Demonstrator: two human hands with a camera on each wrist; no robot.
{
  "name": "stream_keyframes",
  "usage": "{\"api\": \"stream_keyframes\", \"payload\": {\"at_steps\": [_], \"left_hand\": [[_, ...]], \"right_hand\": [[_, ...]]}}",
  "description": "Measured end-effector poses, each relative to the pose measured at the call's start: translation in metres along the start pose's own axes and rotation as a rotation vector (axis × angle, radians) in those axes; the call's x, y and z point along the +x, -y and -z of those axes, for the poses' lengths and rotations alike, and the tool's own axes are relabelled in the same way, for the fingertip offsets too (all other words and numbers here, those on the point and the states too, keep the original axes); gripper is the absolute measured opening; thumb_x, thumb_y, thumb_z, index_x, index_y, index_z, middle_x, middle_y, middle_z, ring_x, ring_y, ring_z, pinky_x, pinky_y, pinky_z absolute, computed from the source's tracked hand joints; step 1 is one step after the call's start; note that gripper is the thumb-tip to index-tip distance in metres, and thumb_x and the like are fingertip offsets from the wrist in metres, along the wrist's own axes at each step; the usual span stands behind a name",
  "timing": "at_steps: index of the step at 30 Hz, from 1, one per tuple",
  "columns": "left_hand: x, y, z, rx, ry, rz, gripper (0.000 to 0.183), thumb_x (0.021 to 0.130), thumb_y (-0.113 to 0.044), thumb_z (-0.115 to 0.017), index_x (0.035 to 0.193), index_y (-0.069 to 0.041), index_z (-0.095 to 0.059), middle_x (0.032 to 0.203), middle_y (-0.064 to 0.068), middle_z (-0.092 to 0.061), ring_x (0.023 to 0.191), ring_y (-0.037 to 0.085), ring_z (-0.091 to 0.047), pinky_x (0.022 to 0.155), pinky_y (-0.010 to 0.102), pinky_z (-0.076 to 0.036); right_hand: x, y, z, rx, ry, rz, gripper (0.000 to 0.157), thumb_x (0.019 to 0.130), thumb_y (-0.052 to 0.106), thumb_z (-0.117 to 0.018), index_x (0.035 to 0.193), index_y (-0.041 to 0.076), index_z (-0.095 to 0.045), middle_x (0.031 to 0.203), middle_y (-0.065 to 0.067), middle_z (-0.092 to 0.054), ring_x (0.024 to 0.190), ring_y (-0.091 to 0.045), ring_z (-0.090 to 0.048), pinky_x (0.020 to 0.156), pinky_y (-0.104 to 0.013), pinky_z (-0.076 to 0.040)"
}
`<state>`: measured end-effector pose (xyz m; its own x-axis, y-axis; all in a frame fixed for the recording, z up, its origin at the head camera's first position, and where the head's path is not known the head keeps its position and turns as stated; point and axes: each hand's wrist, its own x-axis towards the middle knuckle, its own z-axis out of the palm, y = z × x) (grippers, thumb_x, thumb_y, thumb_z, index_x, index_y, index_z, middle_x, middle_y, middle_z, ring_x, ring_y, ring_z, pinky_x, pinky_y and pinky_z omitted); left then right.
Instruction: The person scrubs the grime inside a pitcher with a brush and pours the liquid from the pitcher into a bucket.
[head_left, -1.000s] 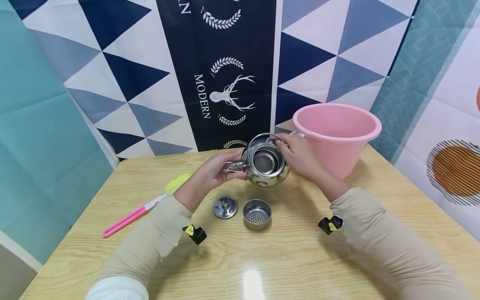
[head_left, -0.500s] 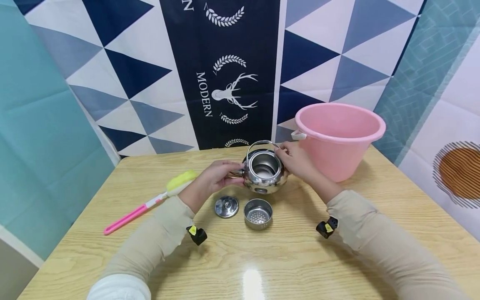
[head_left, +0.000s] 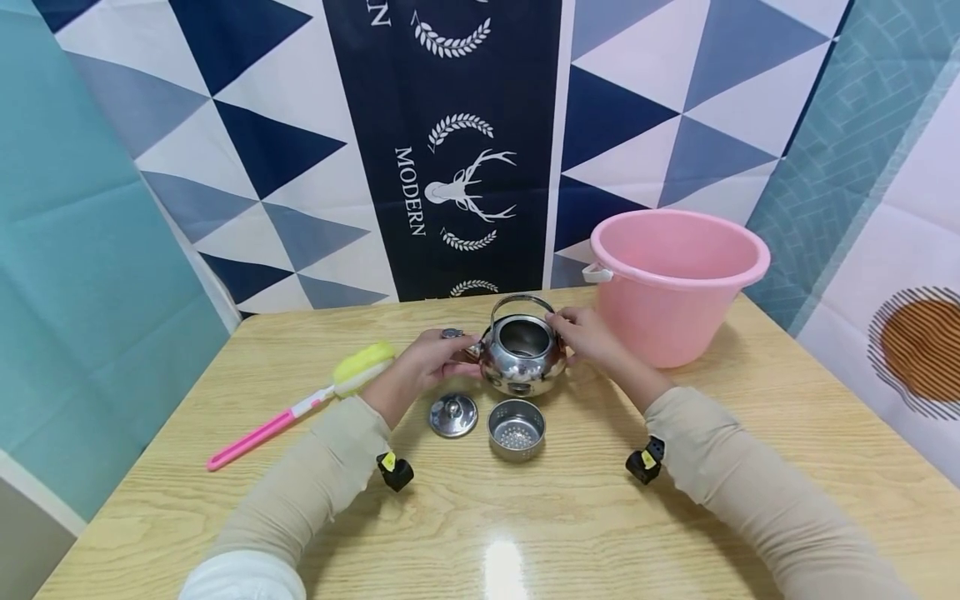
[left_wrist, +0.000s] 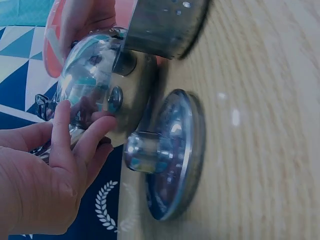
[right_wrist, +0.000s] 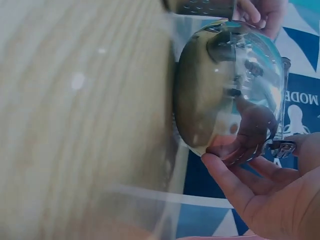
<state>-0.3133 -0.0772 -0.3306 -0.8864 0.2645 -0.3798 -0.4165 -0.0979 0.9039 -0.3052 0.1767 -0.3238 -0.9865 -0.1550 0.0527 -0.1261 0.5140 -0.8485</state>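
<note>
Both hands hold a shiny stainless-steel teapot (head_left: 522, 375), upright and lidless, its hoop handle (head_left: 521, 300) raised. My left hand (head_left: 429, 358) grips the spout; in the left wrist view its fingers (left_wrist: 61, 132) lie around the spout against the rounded body. On the other side, my right hand (head_left: 596, 333) has its thumb by the handle's mount and its fingers (right_wrist: 227, 180) curved under the pot's side. The pot's base is right at the tabletop. In front of it lie the round lid (head_left: 452, 414), knob up, and a perforated strainer basket (head_left: 516, 429).
A pink bucket (head_left: 667, 317) stands at the back right, close to my right hand. To the left lies a brush with a pink handle (head_left: 255, 437) and a yellow sponge head (head_left: 360, 365). A patterned cloth wall (head_left: 465, 150) rises behind the wooden table (head_left: 585, 517).
The teapot has come down toward the table and turned from tilted to upright, both hands moving with it. The lid, strainer basket, brush and bucket stay put.
</note>
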Motion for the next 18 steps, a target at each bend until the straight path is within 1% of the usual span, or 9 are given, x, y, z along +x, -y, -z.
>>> {"api": "stream_keyframes", "payload": {"at_steps": [2,4,6,9,13,15,18], "left_hand": [[0.001,0.002,0.001,0.008,-0.002,-0.001,0.027,0.097,-0.009,-0.059,0.117,0.010,-0.057,0.088,0.020,-0.070,0.066,0.025,-0.071,0.081,0.034,-0.053],[0.002,0.005,0.002,0.012,-0.009,0.002,0.028,0.098,-0.009,-0.058,0.119,0.010,-0.056,0.094,0.024,-0.069,0.068,0.024,-0.071,0.083,0.034,-0.053],[0.002,0.008,0.004,0.014,-0.014,0.007,0.030,0.098,-0.010,-0.058,0.120,0.011,-0.055,0.100,0.026,-0.068,0.068,0.024,-0.071,0.081,0.032,-0.053],[0.003,0.011,0.007,0.019,-0.024,0.021,0.033,0.098,-0.013,-0.058,0.121,0.010,-0.055,0.110,0.028,-0.065,0.067,0.022,-0.071,0.074,0.028,-0.055],[0.002,0.014,0.009,0.020,-0.022,0.030,0.034,0.098,-0.017,-0.059,0.122,0.008,-0.055,0.111,0.027,-0.065,0.069,0.022,-0.071,0.077,0.028,-0.055],[0.001,0.014,0.011,0.004,-0.008,0.035,0.035,0.099,-0.017,-0.059,0.123,0.008,-0.055,0.114,0.029,-0.063,0.073,0.024,-0.071,0.080,0.030,-0.054],[-0.002,0.015,0.014,-0.005,0.019,0.044,0.037,0.099,-0.015,-0.057,0.126,0.009,-0.052,0.119,0.032,-0.059,0.086,0.030,-0.071,0.085,0.032,-0.053]], "right_hand": [[-0.001,-0.001,-0.001,0.003,0.007,-0.006,0.041,0.103,0.029,-0.045,0.109,-0.009,-0.061,0.080,-0.011,-0.055,0.073,-0.018,-0.054,0.064,-0.044,-0.057],[-0.002,-0.002,-0.002,-0.001,0.014,-0.009,0.042,0.104,0.030,-0.045,0.113,-0.008,-0.061,0.083,-0.013,-0.058,0.075,-0.019,-0.056,0.066,-0.043,-0.057],[-0.002,-0.003,-0.004,-0.001,0.025,-0.015,0.044,0.104,0.032,-0.045,0.118,-0.007,-0.060,0.087,-0.014,-0.061,0.078,-0.020,-0.058,0.068,-0.042,-0.056],[-0.003,-0.004,-0.006,0.003,0.040,-0.027,0.046,0.104,0.035,-0.045,0.123,-0.005,-0.058,0.093,-0.016,-0.062,0.085,-0.022,-0.058,0.071,-0.040,-0.056],[-0.003,-0.005,-0.009,0.007,0.033,-0.023,0.048,0.104,0.036,-0.044,0.126,-0.006,-0.057,0.099,-0.019,-0.061,0.088,-0.024,-0.058,0.073,-0.039,-0.056],[-0.003,-0.006,-0.008,0.005,0.030,-0.014,0.049,0.104,0.035,-0.044,0.127,-0.007,-0.056,0.103,-0.021,-0.060,0.091,-0.026,-0.058,0.074,-0.040,-0.056],[-0.005,-0.008,-0.007,0.019,0.042,-0.019,0.052,0.104,0.035,-0.042,0.130,-0.010,-0.053,0.113,-0.026,-0.059,0.100,-0.031,-0.059,0.077,-0.039,-0.055]]}}
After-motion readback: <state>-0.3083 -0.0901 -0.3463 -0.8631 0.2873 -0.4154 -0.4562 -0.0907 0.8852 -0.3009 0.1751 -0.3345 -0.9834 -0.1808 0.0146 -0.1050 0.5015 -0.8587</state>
